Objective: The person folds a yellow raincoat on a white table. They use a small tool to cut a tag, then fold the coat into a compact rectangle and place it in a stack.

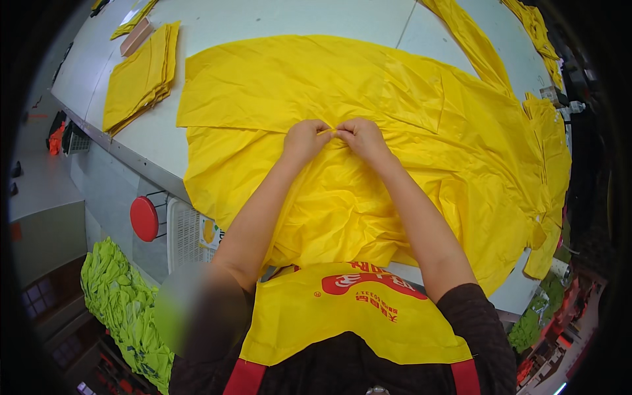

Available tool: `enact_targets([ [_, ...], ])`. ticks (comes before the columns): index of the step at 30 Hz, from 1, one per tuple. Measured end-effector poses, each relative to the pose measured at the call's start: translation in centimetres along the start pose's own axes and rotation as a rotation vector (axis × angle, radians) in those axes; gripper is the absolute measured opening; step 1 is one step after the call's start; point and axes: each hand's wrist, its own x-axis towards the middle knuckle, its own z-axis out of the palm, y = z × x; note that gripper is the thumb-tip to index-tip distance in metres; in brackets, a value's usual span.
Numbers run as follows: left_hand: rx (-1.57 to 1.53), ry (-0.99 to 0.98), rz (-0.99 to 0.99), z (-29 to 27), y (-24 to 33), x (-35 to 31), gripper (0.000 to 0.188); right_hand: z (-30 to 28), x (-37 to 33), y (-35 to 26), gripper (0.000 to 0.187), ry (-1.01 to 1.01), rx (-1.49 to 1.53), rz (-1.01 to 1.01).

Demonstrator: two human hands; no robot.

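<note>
My left hand (304,139) and right hand (361,136) pinched, fingers closed, a fold of the crumpled yellow fabric sheet (342,197) draped over the near edge of the white tabletop (151,141).

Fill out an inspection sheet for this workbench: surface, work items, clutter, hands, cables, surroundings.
Surface: white table, mostly covered by fabric.
Work items: large yellow fabric piece spread flat and wrinkled, its near edge hanging over the table front.
Clutter: stack of folded yellow pieces at far left, a small brown block beside it; more yellow strips along the right side.
Hands: left hand and right hand meet at the middle, both pinching a fold of the fabric.
Cables: nothing seen.
Surroundings: red round knob and white basket under the table edge; lime-green fabric pile on the floor at left.
</note>
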Motion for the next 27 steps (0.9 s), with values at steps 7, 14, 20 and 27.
enact_targets([
  [7, -0.072, -0.085, -0.056, -0.4, -0.1, 0.4, 0.027, -0.4, 0.8, -0.8, 0.014, -0.094, 0.087, 0.252],
  [14, 0.02, -0.132, -0.192, -0.5, 0.9, 1.2, 0.026, -0.6, 2.4, 0.2, 0.015, -0.187, -0.014, 0.239],
  [20, 0.119, -0.244, -0.306, -1.2, 1.5, 2.3, 0.03, 0.0, 4.2, 0.5, 0.02, -0.277, -0.266, 0.217],
  [27, -0.034, -0.024, -0.056, -1.6, -1.1, 2.2, 0.025, -3.2, -7.9, 0.4, 0.021, 0.267, 0.027, -0.222],
])
